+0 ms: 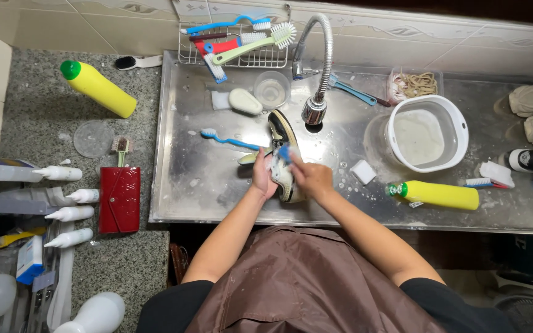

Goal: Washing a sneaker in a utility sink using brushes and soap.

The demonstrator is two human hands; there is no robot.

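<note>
Both hands are on a black-and-cream sneaker (280,139) lying in the middle of the wet stainless steel sink tray (217,185), right under the bendy metal faucet (316,68). The left hand (263,174) is wrapped around the shoe's side, holding it steady. The right hand (309,177) is closed on a small blue-headed brush (284,152) pressed against the shoe. A blue toothbrush (229,140) lies just left of the sneaker, a white bar of soap (245,101) behind it. A white plastic tub (428,132) sits off to the right, with a yellow bottle with a green cap (436,194) lying in front of it.
</note>
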